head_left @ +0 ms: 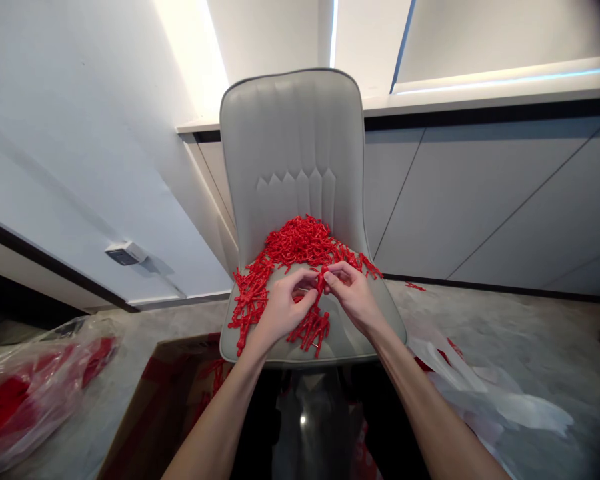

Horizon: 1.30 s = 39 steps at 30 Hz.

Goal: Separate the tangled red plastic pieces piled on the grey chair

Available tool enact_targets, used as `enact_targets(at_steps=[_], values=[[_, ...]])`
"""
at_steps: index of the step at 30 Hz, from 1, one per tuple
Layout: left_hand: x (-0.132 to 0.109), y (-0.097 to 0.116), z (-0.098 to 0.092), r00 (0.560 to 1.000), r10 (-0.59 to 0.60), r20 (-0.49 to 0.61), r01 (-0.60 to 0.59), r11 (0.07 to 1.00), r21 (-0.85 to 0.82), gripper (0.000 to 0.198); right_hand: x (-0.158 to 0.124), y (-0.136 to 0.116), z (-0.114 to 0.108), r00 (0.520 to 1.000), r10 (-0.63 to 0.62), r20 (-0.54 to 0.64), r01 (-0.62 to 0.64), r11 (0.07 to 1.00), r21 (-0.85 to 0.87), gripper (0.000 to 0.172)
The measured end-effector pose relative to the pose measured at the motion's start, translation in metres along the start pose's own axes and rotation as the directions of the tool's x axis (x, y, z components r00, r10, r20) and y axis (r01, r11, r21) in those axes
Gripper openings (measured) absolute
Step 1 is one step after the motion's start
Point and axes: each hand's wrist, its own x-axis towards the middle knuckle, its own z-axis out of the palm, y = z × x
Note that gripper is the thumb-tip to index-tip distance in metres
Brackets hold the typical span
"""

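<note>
A heap of small red plastic parts (295, 248) lies on the seat of a grey padded chair (290, 153). My left hand (280, 308) and my right hand (351, 293) meet over the front of the seat. Both pinch the same cluster of red parts (316, 313), which hangs down between them. The fingers of each hand are curled and closed on the cluster. More red parts trail down the left side of the seat (247, 303).
A clear plastic bag with red contents (35, 387) lies on the floor at the left. An open cardboard box (170, 400) stands under my left arm. White plastic sheets (485, 393) lie on the floor at the right. White wall panels stand behind the chair.
</note>
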Motion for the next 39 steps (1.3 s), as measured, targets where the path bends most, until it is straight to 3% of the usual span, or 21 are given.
enact_targets(at_steps=[3, 8, 12, 18, 24, 28, 31, 39], values=[[0.0, 0.001, 0.006, 1.0, -0.009, -0.027, 0.01, 1.0, 0.026, 0.02, -0.001, -0.003, 0.002, 1.0, -0.017, 0.011, 0.018, 0.999, -0.035, 0.035], [0.002, -0.003, 0.017, 0.985, -0.018, -0.173, 0.036, 0.994, 0.101, 0.017, 0.0, -0.008, 0.005, 0.998, -0.07, 0.0, 0.069, 0.988, -0.14, 0.033], [0.003, -0.007, 0.018, 0.987, 0.006, -0.16, 0.012, 0.993, 0.115, 0.016, 0.0, -0.008, 0.007, 0.998, -0.062, -0.015, 0.06, 0.993, -0.101, 0.031], [0.004, -0.008, 0.018, 0.979, 0.043, -0.199, 0.015, 0.96, 0.278, 0.01, -0.002, -0.007, 0.009, 0.998, -0.046, -0.036, 0.042, 0.994, -0.096, 0.031], [0.004, -0.005, 0.016, 0.98, 0.016, -0.198, 0.032, 0.97, 0.239, 0.005, -0.005, -0.004, 0.009, 0.998, -0.054, -0.021, 0.051, 0.99, -0.128, 0.029], [0.004, -0.003, 0.017, 0.972, 0.043, -0.229, 0.014, 0.971, 0.239, 0.002, -0.005, -0.004, 0.01, 0.998, -0.065, -0.022, 0.064, 0.996, -0.065, 0.029], [0.004, -0.001, 0.017, 0.97, 0.078, -0.23, -0.017, 0.967, 0.255, 0.011, -0.004, -0.008, 0.01, 0.996, -0.072, -0.05, 0.074, 0.997, 0.03, 0.029], [0.001, -0.003, 0.011, 0.961, 0.166, -0.223, -0.069, 0.918, 0.39, 0.018, 0.001, -0.015, 0.004, 0.989, -0.063, -0.137, 0.097, 0.962, 0.255, 0.025]])
